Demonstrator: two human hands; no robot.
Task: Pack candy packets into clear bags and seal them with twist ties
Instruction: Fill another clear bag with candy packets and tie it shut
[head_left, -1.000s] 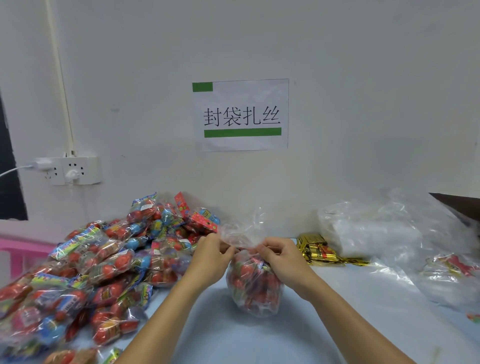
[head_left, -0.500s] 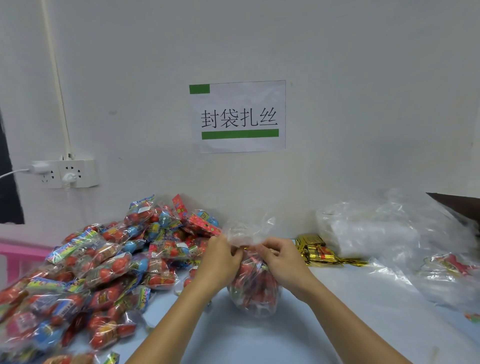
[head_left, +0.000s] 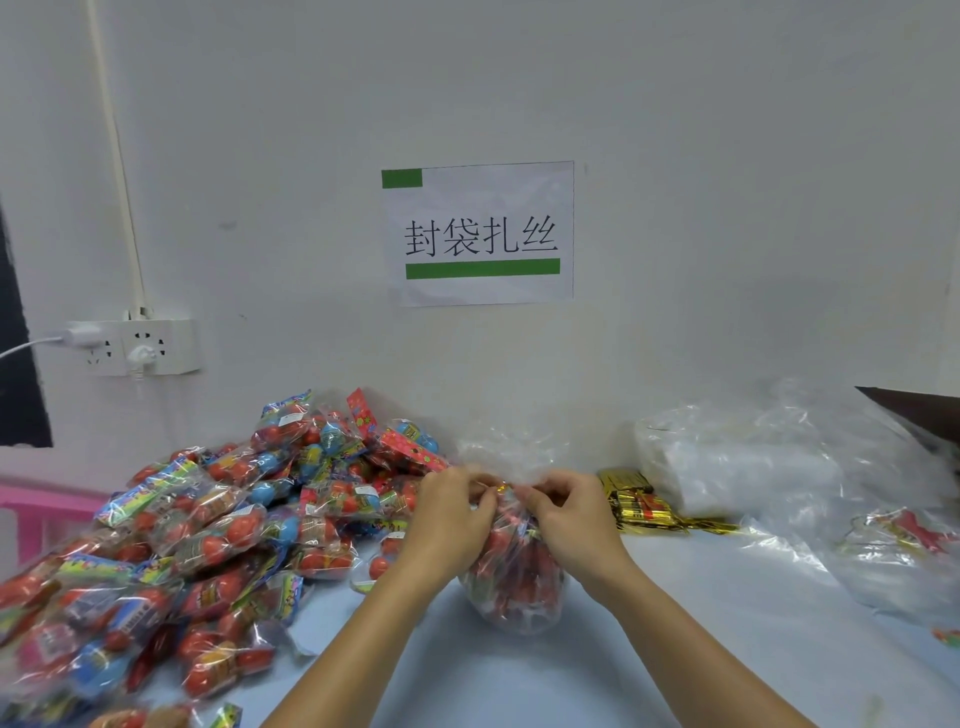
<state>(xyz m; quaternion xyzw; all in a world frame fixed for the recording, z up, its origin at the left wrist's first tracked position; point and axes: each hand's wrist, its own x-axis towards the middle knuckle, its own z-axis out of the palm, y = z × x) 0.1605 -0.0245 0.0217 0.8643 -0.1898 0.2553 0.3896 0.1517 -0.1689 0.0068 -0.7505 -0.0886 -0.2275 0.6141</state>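
Hands, two: left hand (head_left: 451, 512), right hand (head_left: 563, 514) pinch one filled bag (head_left: 511, 582) neck

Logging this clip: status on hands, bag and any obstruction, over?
Left hand and right hand pinch the gold tie at the bag neck. Bag filled, upright on table. Nothing obstructing.

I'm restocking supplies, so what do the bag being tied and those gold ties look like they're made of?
Filled bag: thin clear plastic film, glossy; the candy shows through and its neck crinkles. Gold twist ties: shiny metallic foil, probably over wire; they glint, but the core is not visible.
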